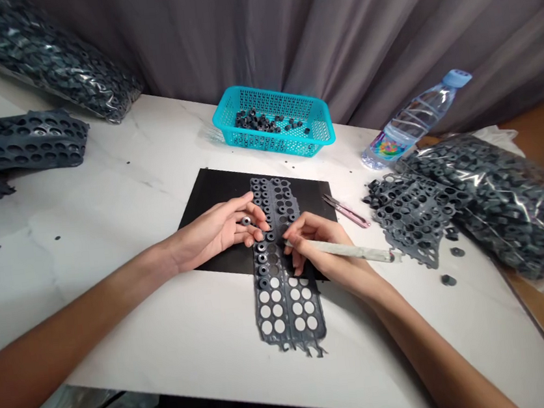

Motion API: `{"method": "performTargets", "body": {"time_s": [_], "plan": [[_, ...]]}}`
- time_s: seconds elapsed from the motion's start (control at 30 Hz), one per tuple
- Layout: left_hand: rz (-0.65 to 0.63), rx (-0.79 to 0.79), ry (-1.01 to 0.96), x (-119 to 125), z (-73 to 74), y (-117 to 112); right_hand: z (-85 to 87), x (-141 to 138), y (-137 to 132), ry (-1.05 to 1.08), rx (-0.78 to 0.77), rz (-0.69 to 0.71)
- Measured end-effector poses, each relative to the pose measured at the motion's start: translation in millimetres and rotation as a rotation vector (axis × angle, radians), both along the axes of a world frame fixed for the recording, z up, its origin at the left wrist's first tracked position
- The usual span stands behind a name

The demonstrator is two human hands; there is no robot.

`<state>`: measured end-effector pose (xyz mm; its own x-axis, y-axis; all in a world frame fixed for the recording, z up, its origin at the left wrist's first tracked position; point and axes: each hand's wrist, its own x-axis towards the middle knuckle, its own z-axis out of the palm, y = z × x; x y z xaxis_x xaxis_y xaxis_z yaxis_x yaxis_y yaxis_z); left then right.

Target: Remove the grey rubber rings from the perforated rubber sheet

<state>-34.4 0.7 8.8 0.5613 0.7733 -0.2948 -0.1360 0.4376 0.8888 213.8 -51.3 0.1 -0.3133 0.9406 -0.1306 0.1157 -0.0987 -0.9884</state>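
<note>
Perforated rubber sheet (280,249) lies lengthwise, upper part on blk mat (206,205), lower end on white worktop (133,324); seated grommets (263,270) in upper holes, white thru lower ones. L hand (223,229) by its left edge, fingers part-curled, holding 1 loose grommet (246,221). R hand (333,266) over right side, gripping pen-like tool (351,251). Teal basket (275,143) w/ small dk parts (260,123) beyond mat. To R: pink snips (349,213), scrap sheet (412,207), plastic bag (502,204) of dk pcs, water bottle (408,126). Far L: curled sheet (24,144).

Left hand (219,231) holds small ring (246,221); right hand (325,229) grips pen-like tool (350,249) over perforated sheet (282,262).
</note>
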Motion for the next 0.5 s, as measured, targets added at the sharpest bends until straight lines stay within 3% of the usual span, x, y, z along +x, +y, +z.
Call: {"method": "performTargets", "body": {"time_s": [0.17,0.37,0.5], "plan": [[-0.015,0.148,0.099,1.4,-5.0,-0.6,-11.2,-3.0,5.6,-0.005,0.035,-0.043],[-0.059,0.759,0.566,5.6,-6.2,-10.9,-10.5,-2.3,7.3,0.001,0.029,-0.015],[-0.08,0.921,0.635,10.6,-8.4,-15.0,-9.8,-1.5,7.1,0.01,0.036,-0.001]]}}
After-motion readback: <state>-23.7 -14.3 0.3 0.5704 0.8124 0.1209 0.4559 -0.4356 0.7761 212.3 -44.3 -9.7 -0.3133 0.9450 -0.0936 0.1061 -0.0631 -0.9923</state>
